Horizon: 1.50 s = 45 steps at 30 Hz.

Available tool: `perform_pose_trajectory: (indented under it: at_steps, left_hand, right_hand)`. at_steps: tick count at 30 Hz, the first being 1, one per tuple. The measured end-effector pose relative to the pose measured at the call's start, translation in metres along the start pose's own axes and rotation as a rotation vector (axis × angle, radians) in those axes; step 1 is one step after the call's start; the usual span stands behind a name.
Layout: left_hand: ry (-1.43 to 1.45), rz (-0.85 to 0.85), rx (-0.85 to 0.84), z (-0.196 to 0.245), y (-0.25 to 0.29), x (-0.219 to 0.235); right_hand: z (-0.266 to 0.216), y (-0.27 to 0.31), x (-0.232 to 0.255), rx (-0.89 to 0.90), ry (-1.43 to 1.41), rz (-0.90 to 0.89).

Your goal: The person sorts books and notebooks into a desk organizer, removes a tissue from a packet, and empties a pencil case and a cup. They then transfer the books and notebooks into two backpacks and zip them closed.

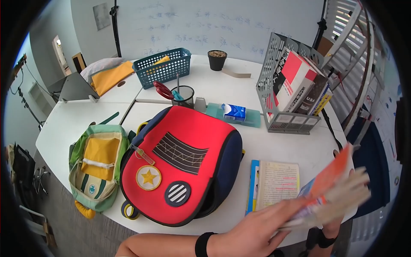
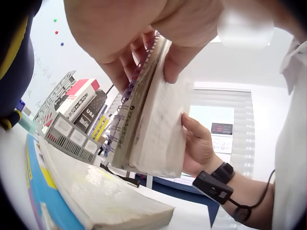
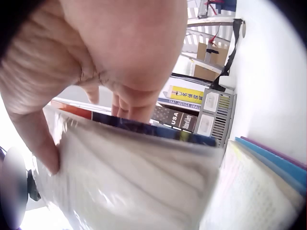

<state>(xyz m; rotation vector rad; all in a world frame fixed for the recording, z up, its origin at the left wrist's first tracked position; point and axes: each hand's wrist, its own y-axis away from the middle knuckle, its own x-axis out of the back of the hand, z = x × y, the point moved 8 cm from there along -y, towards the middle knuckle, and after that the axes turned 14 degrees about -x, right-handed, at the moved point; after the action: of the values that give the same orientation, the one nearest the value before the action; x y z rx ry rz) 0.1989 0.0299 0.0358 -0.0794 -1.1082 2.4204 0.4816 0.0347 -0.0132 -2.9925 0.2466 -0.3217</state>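
My left hand (image 1: 252, 227) grips a stack of books (image 1: 332, 184) above the table's front right. The stack blurs in the head view, with an orange and blue cover showing. In the left wrist view, a spiral-bound notebook (image 2: 125, 112) lies against a thick book (image 2: 160, 127), fingers on the coil side and thumb on the pages. From the far side my right hand (image 2: 197, 143) holds the same stack. Its thumb presses the pages in the right wrist view, fingers behind the cover. Below lie an open book (image 1: 279, 182) with pink-marked lines and a blue book (image 1: 252, 188).
A red backpack (image 1: 184, 158) stands mid-table, beside a small green backpack (image 1: 96, 167). Behind are a pen holder (image 1: 184, 96), a teal basket (image 1: 162, 66) and a potted plant (image 1: 217, 60). Upright books (image 1: 295, 85) fill a grey file rack (image 1: 295, 122) at back right.
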Motion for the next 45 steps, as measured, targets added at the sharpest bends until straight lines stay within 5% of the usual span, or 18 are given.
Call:
perform_pose_trajectory:
  at_steps: [4,9,13,15,17,19,21,23,24,25,27,29,31,33,35,37,39,45]
  left_hand:
    - [-0.062,-0.018,-0.123,-0.005,0.009,-0.002]
    - [0.035,0.025,0.105,-0.020,0.027,0.008]
    - [-0.141,-0.005,0.024,-0.022,0.017,0.006]
    - [0.066,-0.132,0.213,-0.042,0.024,-0.016]
    - [0.134,-0.114,0.268,-0.053,0.032,-0.021]
    - [0.202,-0.100,0.319,-0.056,0.034,-0.020]
    - [0.251,-0.112,0.412,-0.051,0.034,-0.019]
    - [0.205,-0.087,0.457,-0.046,0.031,-0.015]
    - [0.159,-0.053,0.495,-0.043,0.029,-0.011]
    - [0.151,-0.045,0.492,-0.033,0.026,-0.005]
    - [-0.314,-0.014,0.101,0.026,0.013,0.034]
    - [-0.509,-0.227,-0.242,0.085,0.006,0.072]
    - [-0.660,-0.558,0.031,0.088,0.042,0.113]
    - [-0.992,-0.479,0.473,0.088,0.067,0.173]
    - [-1.195,-0.531,0.735,0.074,0.110,0.215]
    - [-1.173,-0.408,0.679,0.062,0.128,0.230]
    - [-1.214,-0.562,0.358,0.057,0.129,0.216]
    - [-0.998,-0.439,0.074,0.087,0.041,0.159]
  right_hand:
    - [0.010,-0.008,-0.017,-0.179,-0.216,-0.010]
    - [0.024,-0.013,-0.038,-0.399,-0.489,0.007]
    - [0.048,-0.017,-0.047,-0.520,-0.648,-0.010]
    - [0.025,-0.016,-0.059,-0.042,-0.520,-0.355]
    - [0.016,-0.010,-0.055,-0.011,-0.451,-0.238]
    - [0.022,0.006,-0.047,0.117,0.078,-0.234]
    - [0.008,0.011,-0.046,0.169,0.101,-0.300]
    - [0.016,0.008,-0.063,-0.284,-0.310,-0.448]
    - [0.100,0.029,-0.028,-0.560,-0.701,-0.402]
    - [0.083,0.023,-0.040,-0.557,-0.698,-0.413]
    - [0.039,0.013,-0.061,-0.239,0.056,-0.363]
    - [0.054,0.016,-0.047,-0.156,0.160,-0.387]
    - [0.067,0.020,-0.033,-0.142,-0.053,-0.289]
    - [0.082,0.021,-0.024,-0.186,-0.141,-0.249]
    - [0.094,0.018,-0.017,-0.269,-0.292,-0.165]
    - [0.077,0.011,-0.036,-0.283,-0.413,-0.177]
    - [0.062,0.006,-0.048,-0.288,-0.620,-0.203]
    - [0.036,0.001,-0.047,-0.335,-0.697,-0.340]
